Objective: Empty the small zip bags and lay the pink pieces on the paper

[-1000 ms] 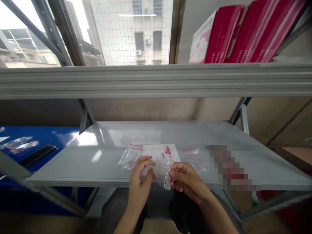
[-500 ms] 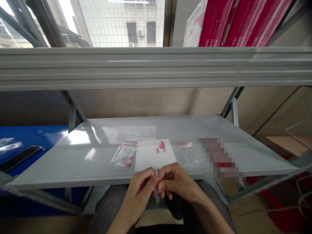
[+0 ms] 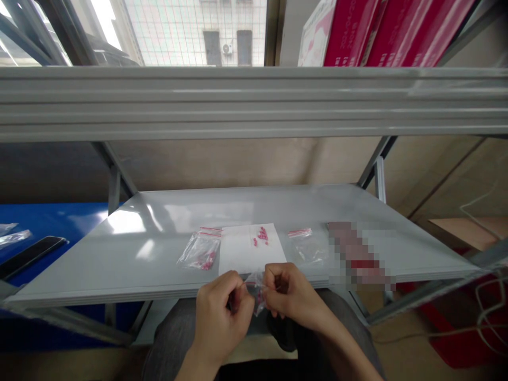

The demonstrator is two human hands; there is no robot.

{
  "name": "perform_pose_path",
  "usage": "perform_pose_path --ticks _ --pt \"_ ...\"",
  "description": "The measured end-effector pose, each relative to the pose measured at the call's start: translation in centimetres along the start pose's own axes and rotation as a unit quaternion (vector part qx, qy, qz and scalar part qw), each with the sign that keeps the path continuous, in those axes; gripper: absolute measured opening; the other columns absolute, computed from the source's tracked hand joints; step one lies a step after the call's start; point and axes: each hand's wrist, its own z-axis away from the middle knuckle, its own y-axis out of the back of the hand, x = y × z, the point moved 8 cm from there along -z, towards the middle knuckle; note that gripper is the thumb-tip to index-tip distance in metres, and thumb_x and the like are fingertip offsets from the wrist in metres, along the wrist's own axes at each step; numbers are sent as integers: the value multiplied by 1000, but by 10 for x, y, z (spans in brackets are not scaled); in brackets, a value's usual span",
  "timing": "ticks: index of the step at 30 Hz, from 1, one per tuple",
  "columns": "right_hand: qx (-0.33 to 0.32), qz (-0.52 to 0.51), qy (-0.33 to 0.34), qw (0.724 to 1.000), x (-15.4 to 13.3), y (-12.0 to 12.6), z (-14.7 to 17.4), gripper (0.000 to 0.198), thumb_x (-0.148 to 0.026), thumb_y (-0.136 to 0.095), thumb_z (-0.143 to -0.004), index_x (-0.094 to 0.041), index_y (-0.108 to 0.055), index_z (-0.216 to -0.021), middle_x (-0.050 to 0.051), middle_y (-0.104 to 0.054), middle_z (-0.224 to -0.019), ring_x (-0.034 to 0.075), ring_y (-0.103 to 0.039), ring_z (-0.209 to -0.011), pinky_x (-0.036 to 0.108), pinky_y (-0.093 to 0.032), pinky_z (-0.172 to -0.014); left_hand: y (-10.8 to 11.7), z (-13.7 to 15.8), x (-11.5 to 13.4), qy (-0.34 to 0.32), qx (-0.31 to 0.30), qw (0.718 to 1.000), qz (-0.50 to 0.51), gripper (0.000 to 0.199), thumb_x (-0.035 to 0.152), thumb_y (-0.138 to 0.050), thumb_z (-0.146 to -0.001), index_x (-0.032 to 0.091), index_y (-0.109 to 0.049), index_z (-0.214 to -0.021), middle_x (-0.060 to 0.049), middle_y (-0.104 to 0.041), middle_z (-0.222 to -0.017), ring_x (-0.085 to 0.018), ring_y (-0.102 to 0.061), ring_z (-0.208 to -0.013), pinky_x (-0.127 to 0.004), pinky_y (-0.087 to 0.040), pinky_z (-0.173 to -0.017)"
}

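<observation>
Between my hands, just off the table's front edge, hangs a small clear plastic zip bag [image 3: 257,297] with something pinkish-red inside. My left hand [image 3: 225,307] pinches one side of its top, and my right hand [image 3: 291,292] pinches the other. Beyond them a white sheet of paper [image 3: 234,248] lies on the table, with several small pink-red pieces [image 3: 263,233] near its far right. Left of the paper lies a clear zip bag [image 3: 200,251] with pink pieces in its lower corner. To the right, another clear zip bag [image 3: 308,248] with a red seal line lies flat.
The grey table [image 3: 159,211] stands below a thick shelf beam [image 3: 254,103] that holds pink-red boxes [image 3: 353,37]. A pixelated reddish item [image 3: 359,254] lies at the right. A phone [image 3: 35,254] and plastic bags [image 3: 14,238] rest on a blue surface at the left.
My hands have moved apart, the left one going left, and the small bag's top is spread wider between them. The whole view has shifted slightly; the things on the table stay put.
</observation>
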Motion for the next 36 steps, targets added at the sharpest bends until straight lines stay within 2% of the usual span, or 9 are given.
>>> perform_pose_path --ticks 3,4,6,8,13,23,25,30,36 --pt "9 18 62 998 -12 2 1 26 -6 -56 -65 -20 -36 -56 -8 -38 -51 5 -32 -46 18 -24 -44 -4 -2 4 -33 -41 995 88 13 30 -59 -82 21 -52 -75 0 -57 -68 -16 -58 -63 -26 -46 -60" --pt "-4 11 72 997 -15 1 2 25 -5 -54 -64 -20 -35 -58 -8 -37 -53 6 -30 -49 19 -23 -45 -7 -2 7 -51 -67 990 111 23 38 -65 -79 21 -58 -93 -6 -65 -86 -21 -64 -79 -31 -52 -71" --pt "-22 8 77 997 -18 -2 3 24 -4 -51 -64 -21 -35 -60 -8 -36 -56 7 -28 -52 20 -23 -47 -15 0 10 -79 -113 984 110 75 49 -78 -68 22 -48 -131 -15 -61 -125 -32 -60 -114 -44 -51 -94" --pt "-12 23 83 996 -20 0 3 24 -4 -51 -65 -21 -34 -62 -8 -35 -57 7 -28 -53 21 -23 -48 -22 3 8 -85 -131 986 66 93 46 -85 -62 27 -38 -141 -15 -55 -138 -37 -51 -129 -52 -46 -104" --pt "79 46 105 990 -24 11 5 26 -8 -55 -71 -22 -34 -65 -8 -34 -58 7 -29 -52 21 -23 -47 -24 5 2 -76 -75 994 16 83 31 -84 -63 28 -43 -136 -12 -62 -129 -36 -55 -125 -55 -47 -102" --pt "44 27 91 994 -27 6 8 19 -26 -59 -88 -22 -43 -81 -7 -45 -60 8 -39 -50 20 -30 -48 -24 -6 0 -5 -98 978 182 47 19 -76 -70 24 -59 -113 -4 -68 -105 -22 -65 -96 -31 -50 -85" --pt "41 55 121 990 -39 7 13 13 -30 -56 -93 -21 -48 -87 -3 -52 -70 11 -47 -60 22 -36 -54 -29 -7 -7 44 -127 952 275 41 23 -75 -73 22 -60 -111 -5 -67 -102 -21 -64 -94 -31 -49 -84" --pt "2 166 273 948 -74 3 28 16 -26 -64 -88 -22 -61 -103 6 -57 -102 20 -53 -95 32 -45 -80 -50 0 -16 148 -219 821 507 40 44 -77 -75 15 -64 -100 -4 -61 -86 -15 -57 -80 -23 -44 -71" --pt "-45 190 283 939 -70 -4 26 11 -19 -54 -95 -22 -63 -90 2 -61 -84 18 -50 -85 32 -41 -78 -69 14 -16 230 -285 730 577 51 53 -80 -68 14 -62 -95 1 -56 -64 -6 -43 -50 -15 -29 -45"
